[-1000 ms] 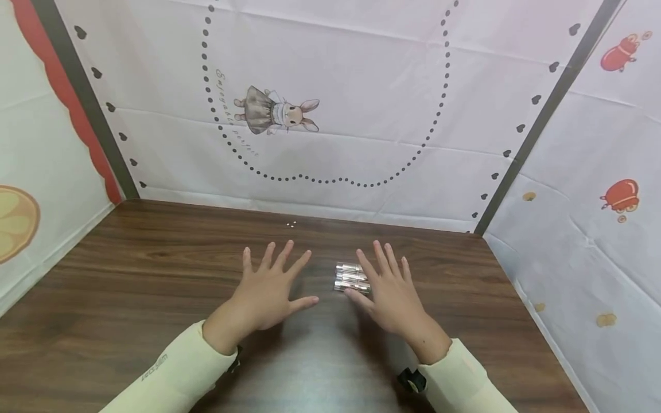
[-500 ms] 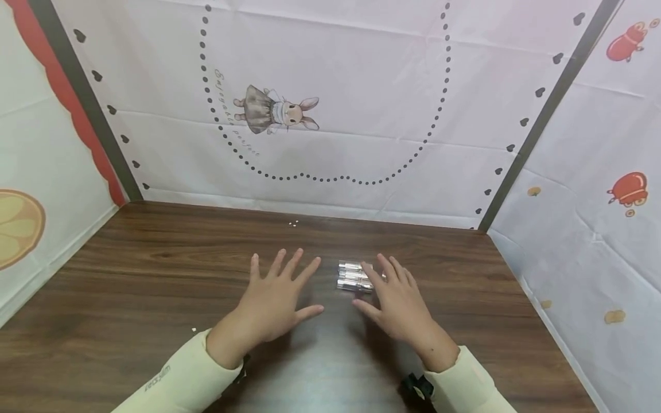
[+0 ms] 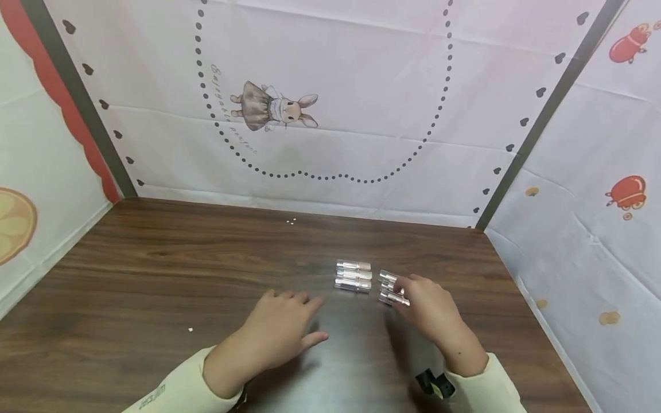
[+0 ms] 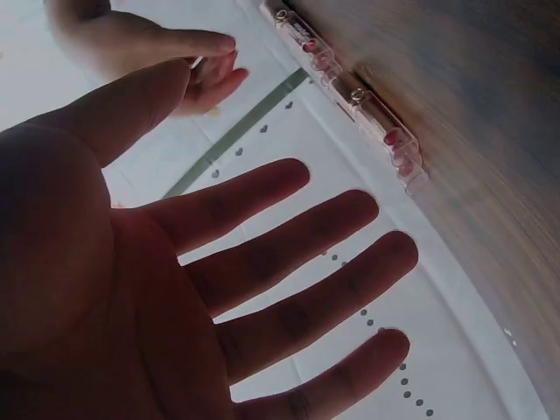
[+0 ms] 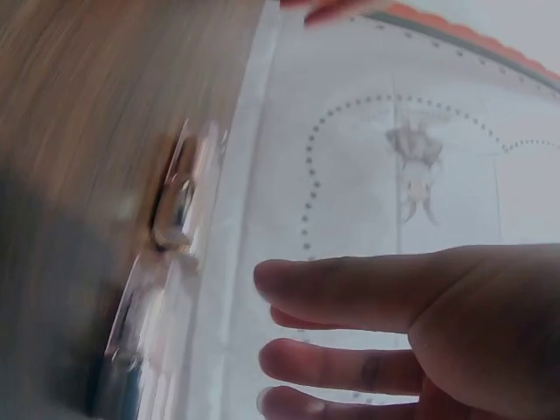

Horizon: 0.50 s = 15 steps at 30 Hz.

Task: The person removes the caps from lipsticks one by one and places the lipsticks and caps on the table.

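Clear, shiny tubes that look like lipsticks lie on their sides in two groups on the brown table. The left row point(image 3: 353, 275) has three stacked side by side; the right group point(image 3: 388, 295) sits just beyond it, partly covered by my right hand point(image 3: 434, 310). That hand's fingertips overlap the right group in the head view. In the right wrist view its fingers are extended, and the blurred tubes point(image 5: 179, 197) lie apart from the fingertips. My left hand point(image 3: 276, 327) hovers left of the tubes, fingers spread and holding nothing; its palm shows in the left wrist view.
Small white bits point(image 3: 291, 221) lie near the table's back edge, and another white scrap point(image 3: 190, 329) is left of my left hand. Printed white cloth walls point(image 3: 361, 86) enclose the back and both sides of the table point(image 3: 206, 241).
My right hand has moved right and towards me, uncovering the left row and the gap to the right group, with its fingers bending down. My left hand has drawn back slightly. The tubes look unmoved.
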Each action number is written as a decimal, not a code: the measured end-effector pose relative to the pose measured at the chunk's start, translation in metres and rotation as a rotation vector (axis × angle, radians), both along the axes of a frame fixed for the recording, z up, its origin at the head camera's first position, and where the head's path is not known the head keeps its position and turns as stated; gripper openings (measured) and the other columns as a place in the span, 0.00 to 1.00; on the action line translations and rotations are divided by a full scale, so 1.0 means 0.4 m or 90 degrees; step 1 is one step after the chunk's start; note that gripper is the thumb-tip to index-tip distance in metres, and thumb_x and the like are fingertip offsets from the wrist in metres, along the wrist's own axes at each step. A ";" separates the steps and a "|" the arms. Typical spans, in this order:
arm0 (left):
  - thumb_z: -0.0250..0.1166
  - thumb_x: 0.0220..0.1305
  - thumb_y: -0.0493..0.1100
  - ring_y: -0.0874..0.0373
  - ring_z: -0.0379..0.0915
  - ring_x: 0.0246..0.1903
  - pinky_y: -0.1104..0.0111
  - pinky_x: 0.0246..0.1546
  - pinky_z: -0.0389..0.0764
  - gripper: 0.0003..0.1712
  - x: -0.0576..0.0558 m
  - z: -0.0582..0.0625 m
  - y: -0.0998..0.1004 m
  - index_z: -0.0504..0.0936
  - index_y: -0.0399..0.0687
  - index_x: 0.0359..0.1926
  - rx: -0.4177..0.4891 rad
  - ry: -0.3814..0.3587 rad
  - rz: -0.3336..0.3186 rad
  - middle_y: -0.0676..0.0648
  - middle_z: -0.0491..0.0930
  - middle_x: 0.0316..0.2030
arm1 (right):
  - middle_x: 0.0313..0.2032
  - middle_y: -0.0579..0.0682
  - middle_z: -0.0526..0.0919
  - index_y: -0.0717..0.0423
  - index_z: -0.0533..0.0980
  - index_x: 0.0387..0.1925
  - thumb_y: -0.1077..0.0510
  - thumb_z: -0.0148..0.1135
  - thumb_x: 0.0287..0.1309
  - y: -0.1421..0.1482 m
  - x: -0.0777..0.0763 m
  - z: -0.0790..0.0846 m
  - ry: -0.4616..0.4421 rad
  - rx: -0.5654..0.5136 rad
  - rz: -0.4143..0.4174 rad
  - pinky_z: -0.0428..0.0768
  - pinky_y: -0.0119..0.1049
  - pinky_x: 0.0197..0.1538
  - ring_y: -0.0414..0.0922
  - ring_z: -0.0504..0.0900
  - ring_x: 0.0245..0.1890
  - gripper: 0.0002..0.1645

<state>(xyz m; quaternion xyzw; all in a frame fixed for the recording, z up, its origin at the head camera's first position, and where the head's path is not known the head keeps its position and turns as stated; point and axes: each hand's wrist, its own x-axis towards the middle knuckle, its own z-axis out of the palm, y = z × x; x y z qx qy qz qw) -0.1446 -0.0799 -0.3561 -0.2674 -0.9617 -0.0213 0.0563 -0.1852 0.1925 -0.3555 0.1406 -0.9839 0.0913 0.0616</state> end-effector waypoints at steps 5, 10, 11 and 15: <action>0.65 0.59 0.68 0.52 0.85 0.36 0.54 0.34 0.81 0.28 0.006 0.000 -0.008 0.83 0.50 0.44 -0.005 0.064 -0.006 0.50 0.86 0.35 | 0.30 0.47 0.83 0.51 0.84 0.35 0.57 0.74 0.53 0.011 -0.021 -0.018 -0.034 0.009 -0.013 0.76 0.42 0.30 0.43 0.79 0.28 0.08; 0.65 0.58 0.69 0.53 0.83 0.30 0.57 0.29 0.79 0.27 0.015 0.005 -0.008 0.82 0.51 0.39 -0.014 0.091 -0.015 0.52 0.85 0.30 | 0.28 0.47 0.84 0.52 0.84 0.35 0.57 0.74 0.53 0.017 -0.036 -0.037 -0.049 0.023 -0.024 0.75 0.41 0.28 0.42 0.77 0.26 0.08; 0.65 0.58 0.69 0.53 0.83 0.30 0.57 0.29 0.78 0.27 0.016 0.007 -0.007 0.82 0.51 0.39 -0.014 0.093 -0.018 0.52 0.85 0.31 | 0.28 0.47 0.84 0.52 0.84 0.35 0.57 0.75 0.53 0.019 -0.038 -0.039 -0.051 0.026 -0.026 0.75 0.41 0.28 0.42 0.77 0.25 0.08; 0.66 0.57 0.69 0.54 0.82 0.29 0.59 0.27 0.76 0.27 0.024 0.011 -0.006 0.82 0.51 0.39 -0.012 0.112 -0.024 0.53 0.85 0.31 | 0.30 0.48 0.86 0.51 0.85 0.34 0.60 0.73 0.54 0.027 -0.046 -0.051 -0.050 0.032 -0.021 0.77 0.43 0.29 0.44 0.81 0.27 0.05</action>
